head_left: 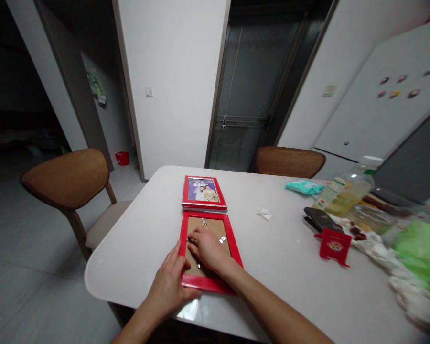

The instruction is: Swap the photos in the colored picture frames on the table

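A red picture frame (236, 248) lies face down near the table's front edge, its brown backing board (215, 227) facing up. Small metal clips (222, 239) sit around the board's sides. My left hand (170, 279) grips the frame's left side, fingers along the rim and thumb at the lower corner. Over the board, my right hand (208, 248) has its fingers bent and pinched at the clip on the left side, which they partly cover. Just beyond, touching or nearly so, a second red picture frame (222, 203) lies face up with a photo of people in it.
On the white table (272, 291) are a crumpled tissue (264, 213), a red stand (335, 246), a dark wallet-like object (322, 220), a large plastic bottle (347, 186), a teal packet (304, 187) and a green bag (423, 253). Wooden chairs (68, 177) stand at the left and far side.
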A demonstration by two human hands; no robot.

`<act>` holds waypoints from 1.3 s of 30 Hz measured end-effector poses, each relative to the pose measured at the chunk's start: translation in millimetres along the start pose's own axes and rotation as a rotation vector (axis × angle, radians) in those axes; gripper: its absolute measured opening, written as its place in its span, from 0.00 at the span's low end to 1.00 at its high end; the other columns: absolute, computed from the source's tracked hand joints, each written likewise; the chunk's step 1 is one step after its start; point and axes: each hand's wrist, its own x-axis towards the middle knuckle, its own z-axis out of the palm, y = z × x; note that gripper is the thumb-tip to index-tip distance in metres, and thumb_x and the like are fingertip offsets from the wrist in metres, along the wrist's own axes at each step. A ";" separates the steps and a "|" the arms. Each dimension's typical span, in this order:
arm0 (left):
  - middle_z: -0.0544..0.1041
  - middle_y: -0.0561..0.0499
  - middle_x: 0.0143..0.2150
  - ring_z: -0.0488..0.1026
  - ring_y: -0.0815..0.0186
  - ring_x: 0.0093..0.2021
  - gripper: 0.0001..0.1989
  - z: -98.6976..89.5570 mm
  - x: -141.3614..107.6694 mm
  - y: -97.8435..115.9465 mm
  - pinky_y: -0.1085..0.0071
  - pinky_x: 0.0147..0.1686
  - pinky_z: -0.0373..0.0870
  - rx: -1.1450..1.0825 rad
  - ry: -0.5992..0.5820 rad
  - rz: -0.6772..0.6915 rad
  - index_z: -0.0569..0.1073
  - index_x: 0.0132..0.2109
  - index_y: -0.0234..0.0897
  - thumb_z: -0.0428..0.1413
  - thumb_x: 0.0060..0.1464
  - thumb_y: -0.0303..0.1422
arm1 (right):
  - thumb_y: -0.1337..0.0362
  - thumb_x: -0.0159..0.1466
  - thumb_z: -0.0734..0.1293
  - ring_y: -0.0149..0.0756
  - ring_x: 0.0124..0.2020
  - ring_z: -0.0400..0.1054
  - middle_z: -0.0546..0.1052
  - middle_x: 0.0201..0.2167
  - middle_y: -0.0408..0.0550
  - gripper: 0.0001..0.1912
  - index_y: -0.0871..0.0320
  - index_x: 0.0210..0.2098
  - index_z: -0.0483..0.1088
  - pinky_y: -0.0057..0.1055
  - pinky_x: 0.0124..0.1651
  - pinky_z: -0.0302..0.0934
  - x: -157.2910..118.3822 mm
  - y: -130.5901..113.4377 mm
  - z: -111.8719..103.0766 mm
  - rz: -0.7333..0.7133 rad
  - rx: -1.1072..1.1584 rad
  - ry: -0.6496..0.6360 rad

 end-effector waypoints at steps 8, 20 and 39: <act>0.53 0.39 0.59 0.53 0.55 0.57 0.16 -2.8 1.0 5.3 0.63 0.50 0.57 -0.039 0.015 -0.002 0.62 0.27 0.39 0.61 0.29 0.26 | 0.64 0.59 0.57 0.32 0.34 0.62 0.70 0.32 0.49 0.11 0.60 0.32 0.69 0.26 0.37 0.53 20.4 13.6 16.4 0.083 -0.095 0.118; 0.52 0.41 0.60 0.54 0.54 0.56 0.16 -5.3 2.8 6.2 0.61 0.49 0.58 -0.036 -0.005 0.017 0.62 0.26 0.40 0.62 0.29 0.27 | 0.66 0.60 0.55 0.38 0.40 0.58 0.70 0.38 0.53 0.13 0.61 0.37 0.69 0.32 0.42 0.52 28.3 31.7 0.6 0.144 -0.239 0.091; 0.57 0.38 0.57 0.58 0.54 0.55 0.27 -0.3 1.3 -2.1 0.57 0.52 0.56 -0.046 0.025 -0.037 0.63 0.49 0.33 0.57 0.41 0.39 | 0.59 0.53 0.62 0.40 0.40 0.58 0.67 0.36 0.51 0.17 0.56 0.42 0.66 0.34 0.42 0.52 -54.1 19.0 -13.2 0.257 -0.163 0.144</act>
